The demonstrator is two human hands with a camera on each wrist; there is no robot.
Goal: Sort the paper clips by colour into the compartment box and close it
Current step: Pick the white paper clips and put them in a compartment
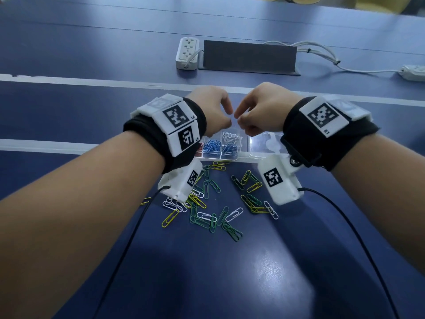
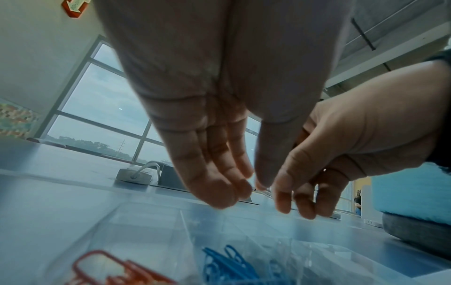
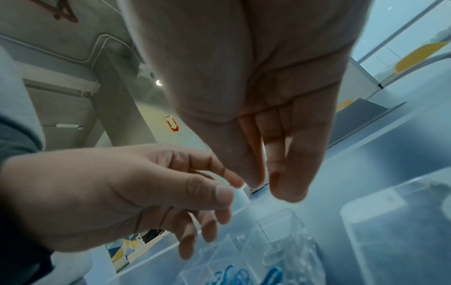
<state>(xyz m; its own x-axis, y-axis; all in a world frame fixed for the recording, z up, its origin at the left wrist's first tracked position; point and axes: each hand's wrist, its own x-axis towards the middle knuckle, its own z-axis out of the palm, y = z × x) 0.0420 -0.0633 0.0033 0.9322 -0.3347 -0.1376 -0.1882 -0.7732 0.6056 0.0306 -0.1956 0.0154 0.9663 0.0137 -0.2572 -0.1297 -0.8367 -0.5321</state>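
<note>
Dim bluish light, table (image 1: 264,268) glare, blurred wide-angle wrist views.

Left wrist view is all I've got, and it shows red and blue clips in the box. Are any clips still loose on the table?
Observer: Yes. Loose clips, green, yellow and white, lie scattered on the table on the person's side of the box.
Operator: Is the lid shut?
Observer: No. The lid lies open to the right of the box.
Operator: Any white ones sorted?
Observer: Yes. Some white clips sit in a compartment behind the blue clips.
</note>
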